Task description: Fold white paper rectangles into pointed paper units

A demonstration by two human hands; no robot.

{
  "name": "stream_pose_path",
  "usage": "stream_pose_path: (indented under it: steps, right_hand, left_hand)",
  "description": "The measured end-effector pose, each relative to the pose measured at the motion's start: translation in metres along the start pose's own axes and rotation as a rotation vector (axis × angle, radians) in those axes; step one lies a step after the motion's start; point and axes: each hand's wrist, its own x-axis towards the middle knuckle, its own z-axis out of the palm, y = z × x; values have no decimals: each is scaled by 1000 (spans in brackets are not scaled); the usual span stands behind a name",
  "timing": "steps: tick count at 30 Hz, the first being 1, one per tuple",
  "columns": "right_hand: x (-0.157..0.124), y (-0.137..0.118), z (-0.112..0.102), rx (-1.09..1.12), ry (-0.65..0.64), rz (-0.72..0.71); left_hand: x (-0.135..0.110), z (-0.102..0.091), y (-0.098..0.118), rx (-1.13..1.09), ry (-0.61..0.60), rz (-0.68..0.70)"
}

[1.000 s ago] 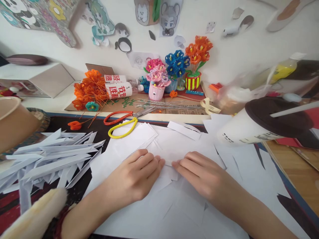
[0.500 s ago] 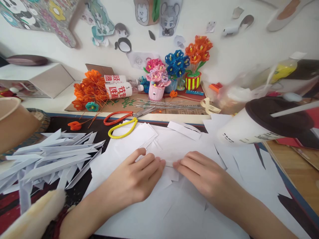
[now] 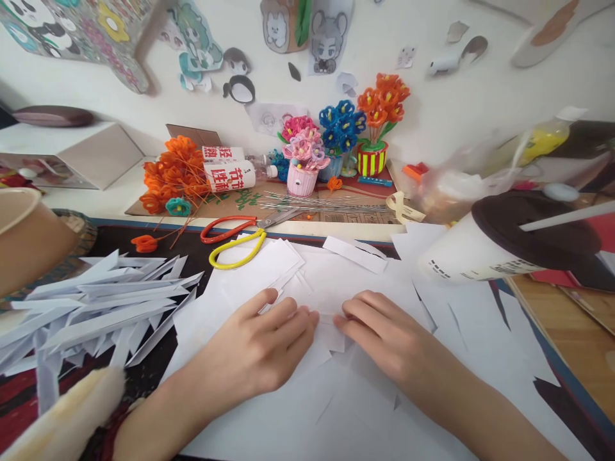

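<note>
Head view:
- The left hand (image 3: 262, 349) lies palm down with its fingers stretched out and close together. It presses flat on a small sheet of paper (image 3: 331, 288) and grips nothing.
- The right hand (image 3: 384, 333) faces it with bent fingers, its fingertips (image 3: 342, 322) resting on the near edge of the same sheet. I cannot tell whether it pinches the edge or only presses on it.
- The tips of the two hands nearly meet, just beside each other.
- The small sheet of paper lies in the middle of the table, on top of bigger white sheets (image 3: 298, 416) that spread toward the person.
- Scissors (image 3: 240, 237) with one red and one yellow handle lie beyond the hands, at the far edge of the papers.
- A pile of paper strips (image 3: 96, 307) lies to the left, well apart from the left hand.
- A cup (image 3: 480, 253) with a dark lid shows at the right.
- Orange flowers (image 3: 173, 173), a bottle (image 3: 235, 174) lying on its side and thin wires (image 3: 327, 203) sit farther back by the wall.
</note>
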Motion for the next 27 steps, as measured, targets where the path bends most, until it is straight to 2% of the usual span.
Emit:
stream_pose_path:
  steps: [6,15,27]
  right_hand:
    - [-1,-1,1,11,-25,-7]
    - [-4,0,4,24,-48,26]
    - [-8,4,-4,49,20,40]
  left_hand:
    - [2,-1,0,-1,31,-27]
    - [3,-3,4,-50,-56,-73]
    - [6,-1,7,-119,-76,-86]
